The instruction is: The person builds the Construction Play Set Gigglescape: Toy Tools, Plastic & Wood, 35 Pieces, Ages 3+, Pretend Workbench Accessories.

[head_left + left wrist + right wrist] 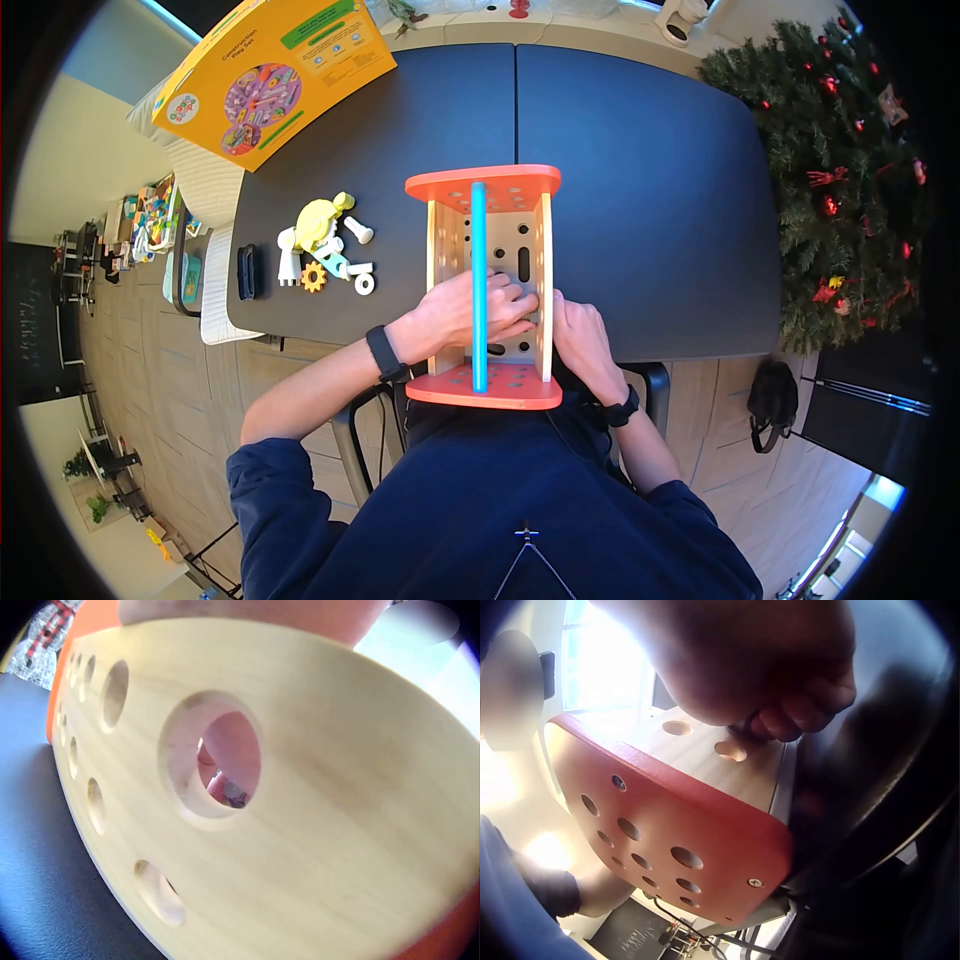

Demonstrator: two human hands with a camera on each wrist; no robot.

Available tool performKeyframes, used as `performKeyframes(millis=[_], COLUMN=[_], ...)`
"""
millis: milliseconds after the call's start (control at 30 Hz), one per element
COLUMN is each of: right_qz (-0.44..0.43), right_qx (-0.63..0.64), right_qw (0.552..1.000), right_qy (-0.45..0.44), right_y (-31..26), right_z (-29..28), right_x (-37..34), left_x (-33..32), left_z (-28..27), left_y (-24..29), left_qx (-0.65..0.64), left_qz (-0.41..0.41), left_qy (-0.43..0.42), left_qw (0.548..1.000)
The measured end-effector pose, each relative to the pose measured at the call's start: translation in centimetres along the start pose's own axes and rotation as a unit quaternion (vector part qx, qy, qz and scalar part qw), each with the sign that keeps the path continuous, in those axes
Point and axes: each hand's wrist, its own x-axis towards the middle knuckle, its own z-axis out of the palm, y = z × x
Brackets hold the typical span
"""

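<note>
Toolbox [510,240]: stands open side up in front of the person, its far part over the table [650,200], its near end past the table edge, above the lap.
Red ends [485,393]: one far, one near, pierced with round holes; the right wrist view shows screw heads in the near one.
Blue bar [480,250]: runs lengthwise from one red end to the other, above the left hand.
Left hand [490,305]: inside the toolbox, entering over the left side wall [433,235] and passing beneath the blue bar.
Left fingers: bent and lying near one another, directed at the inner face of the right side wall [543,260]; whether they pinch a small part, the views do not tell. In the left wrist view the pale wood hides them, with only skin visible through a large hole.
Right hand [585,345]: outside the toolbox, against the outer face of the right side wall.
Right fingers [799,716]: curled inward and together in the right wrist view, beside the wood; whether anything lies within them is hidden.
Loose pieces: left of the toolbox, a yellow helmet [317,222], an orange gear [313,277], a white ring [365,292] and a white screw [358,230], with a dark case [248,272] farther left.
</note>
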Motion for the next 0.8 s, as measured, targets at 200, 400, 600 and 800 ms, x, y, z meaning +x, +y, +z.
performKeyframes(millis=[200,400,600,800], right_qz=[-0.029,-0.006,0.217,0.17], right_qx=[-0.037,-0.018,0.358,0.515], right_qw=[0.999,1.0,0.903,0.825], right_qy=[-0.002,-0.013,-0.1,-0.156], right_y=[0.6,0.9,-0.9,-1.7], right_z=[0.3,0.7,-2.4,-2.5], right_x=[0.0,-0.2,-0.5,-2.0], left_x=[0.1,0.1,-0.1,-0.2], left_z=[-0.7,-0.7,-0.5,-0.5], left_y=[0.2,0.2,0.2,0.0], left_qx=[-0.01,-0.008,-0.014,-0.03], left_qz=[-0.008,-0.006,-0.015,-0.007], left_qy=[-0.022,-0.02,-0.01,0.013], left_qw=[1.0,1.0,1.0,0.999])
